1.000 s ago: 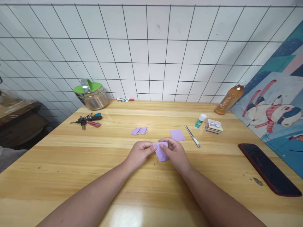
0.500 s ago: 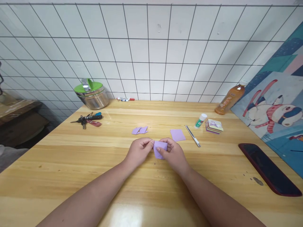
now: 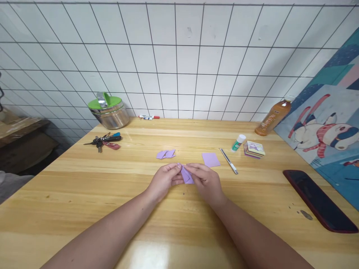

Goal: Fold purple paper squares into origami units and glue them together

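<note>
Between my two hands is a sheet of purple paper (image 3: 187,175), partly folded, with a slanting flap showing. My left hand (image 3: 165,178) pinches its upper left edge, thumb on top and fingers beneath. Curled over the right side, my right hand (image 3: 206,183) has its fingertips on the upper edge and partly covers the paper. Just beyond my hands lie folded purple paper pieces (image 3: 165,154) on the left and a flat purple paper square (image 3: 211,159) on the right. A slim utility knife (image 3: 229,161) rests beside that square.
On the right are a glue stick (image 3: 238,143), a stack of small paper (image 3: 254,148), a tea bottle (image 3: 273,116) and a phone (image 3: 319,200). Keys (image 3: 103,142), a green-lidded steel pot (image 3: 110,112) and markers (image 3: 149,117) lie toward the left and the tiled wall.
The purple paper has turned from a broad face to a narrower folded shape. My right fingers have moved to its upper edge, and my left fingers now reach beneath it.
</note>
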